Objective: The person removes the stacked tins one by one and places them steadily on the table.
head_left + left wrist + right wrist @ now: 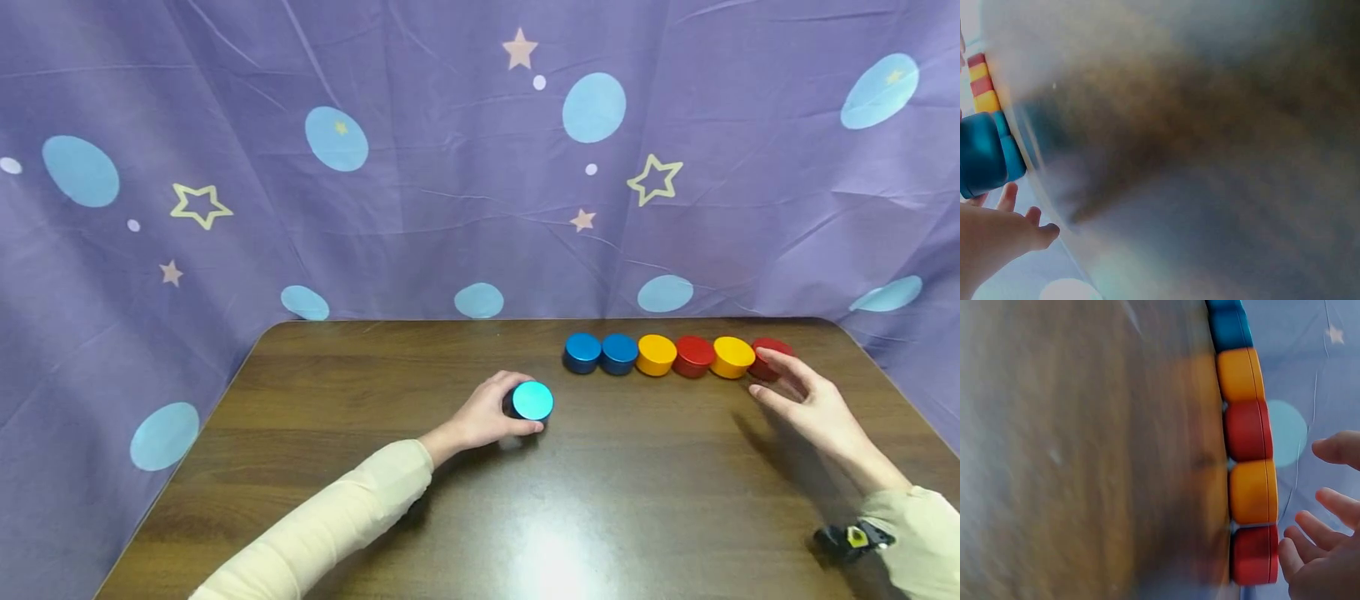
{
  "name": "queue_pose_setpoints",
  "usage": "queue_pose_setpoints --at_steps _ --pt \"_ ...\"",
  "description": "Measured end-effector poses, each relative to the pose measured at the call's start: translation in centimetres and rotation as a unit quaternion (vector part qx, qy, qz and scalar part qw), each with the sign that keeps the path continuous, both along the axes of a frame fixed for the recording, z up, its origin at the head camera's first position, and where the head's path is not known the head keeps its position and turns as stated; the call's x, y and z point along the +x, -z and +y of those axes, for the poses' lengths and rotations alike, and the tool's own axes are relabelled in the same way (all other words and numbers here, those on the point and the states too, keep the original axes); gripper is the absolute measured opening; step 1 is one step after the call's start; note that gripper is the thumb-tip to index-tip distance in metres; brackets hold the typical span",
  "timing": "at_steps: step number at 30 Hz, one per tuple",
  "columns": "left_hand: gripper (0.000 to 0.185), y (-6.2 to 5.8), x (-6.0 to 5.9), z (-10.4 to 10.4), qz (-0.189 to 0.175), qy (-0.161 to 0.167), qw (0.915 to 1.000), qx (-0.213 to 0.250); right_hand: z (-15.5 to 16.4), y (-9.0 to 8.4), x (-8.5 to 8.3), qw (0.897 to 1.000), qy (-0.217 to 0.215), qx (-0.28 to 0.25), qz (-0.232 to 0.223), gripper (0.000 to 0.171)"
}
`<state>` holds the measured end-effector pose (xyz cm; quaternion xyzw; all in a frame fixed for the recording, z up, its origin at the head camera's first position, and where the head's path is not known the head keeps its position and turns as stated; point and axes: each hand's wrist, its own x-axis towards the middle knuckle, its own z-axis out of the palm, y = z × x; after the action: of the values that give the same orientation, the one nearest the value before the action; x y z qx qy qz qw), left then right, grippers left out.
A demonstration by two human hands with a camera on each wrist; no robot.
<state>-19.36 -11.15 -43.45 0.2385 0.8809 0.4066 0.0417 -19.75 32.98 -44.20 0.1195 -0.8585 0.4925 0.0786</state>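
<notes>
From the head view, your left hand point(480, 417) curls its fingers round the blue tin point(531, 402) at mid-desk point(637, 500). Your right hand point(806, 404), fingers spread loose, sits beside the end red tin point(767, 357).

Left wrist view: the blue tin point(985, 156) sits against your fingers point(1007, 197).

Right wrist view: your fingers point(1329, 531) are relaxed, just beside the end red tin point(1252, 555).

Table point(1210, 156) blurred in both wrist views, left hand point(991, 240) cut off by edge
</notes>
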Motion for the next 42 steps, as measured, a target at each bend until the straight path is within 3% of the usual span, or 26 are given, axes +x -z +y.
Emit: queue_pose_setpoints --at_steps 6,11,23,28,32,37,42 --pt "0.059 -0.4 -0.7 -0.1 -0.004 -0.017 0.9998 0.01 -1.3 0.0 0.5 0.996 -0.033 0.077 0.034 0.061" --pt "0.061 -0.4 -1.4 0.1 0.005 -0.022 0.9997 0.012 -2.1 0.0 1.0 0.986 -0.043 0.14 0.081 0.066" --pt "0.061 -0.4 -3.7 0.2 0.004 -0.041 0.9989 0.022 -3.8 -0.4 2.2 0.967 -0.06 0.202 0.143 0.068" --pt "0.059 -0.4 -4.7 0.3 0.007 -0.056 0.9984 -0.001 -4.3 -0.6 2.5 0.945 -0.055 0.271 0.175 0.068" --pt "0.058 -0.3 -5.4 0.3 0.008 -0.061 0.9978 -0.024 -4.6 -0.4 3.0 0.929 -0.054 0.328 0.162 0.066" --pt "0.06 -0.1 -6.4 0.3 0.017 -0.062 0.9966 -0.051 -5.0 -0.4 3.7 0.923 -0.042 0.366 0.115 0.066" --pt "0.062 0.0 -7.1 0.8 0.014 -0.06 0.9961 -0.063 -5.0 -0.3 4.0 0.916 -0.033 0.388 0.098 0.067"
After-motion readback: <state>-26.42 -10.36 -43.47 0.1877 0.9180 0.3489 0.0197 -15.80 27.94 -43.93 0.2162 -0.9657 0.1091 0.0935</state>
